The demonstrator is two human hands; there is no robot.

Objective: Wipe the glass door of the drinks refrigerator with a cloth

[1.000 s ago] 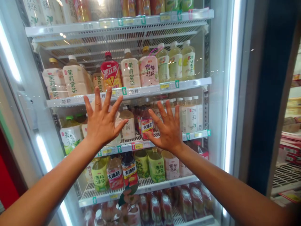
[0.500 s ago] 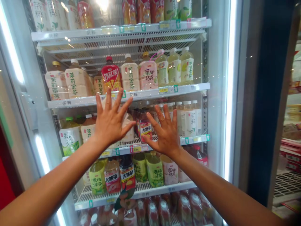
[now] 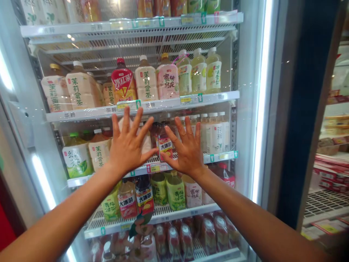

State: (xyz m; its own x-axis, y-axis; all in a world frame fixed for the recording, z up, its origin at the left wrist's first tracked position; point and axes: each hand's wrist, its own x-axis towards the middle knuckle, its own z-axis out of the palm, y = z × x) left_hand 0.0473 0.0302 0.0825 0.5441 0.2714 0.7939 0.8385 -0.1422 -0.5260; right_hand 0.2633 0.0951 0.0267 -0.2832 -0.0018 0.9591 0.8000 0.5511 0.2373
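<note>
My left hand is raised with its fingers spread wide and holds nothing. Beside it, my right hand also faces forward, fingers apart, palm bare. Both are in front of a drinks fridge whose front carries light reflections; I cannot tell whether they touch it. Between the two thumbs shows a bottle of iced tea with a red and black label. A pale-labelled jasmine tea bottle stands left of my left hand. White-labelled tea bottles are right of my right hand. My hands hide part of that shelf row.
Above is a shelf with a red-labelled iced tea bottle and a pink-labelled bottle. Green bottles stand on the shelf below. A bright light strip runs down the right. Further right are store racks with packages.
The view has shifted, so the shelves appear slightly higher and further left. My right hand sits a little closer to my left; both stay spread.
</note>
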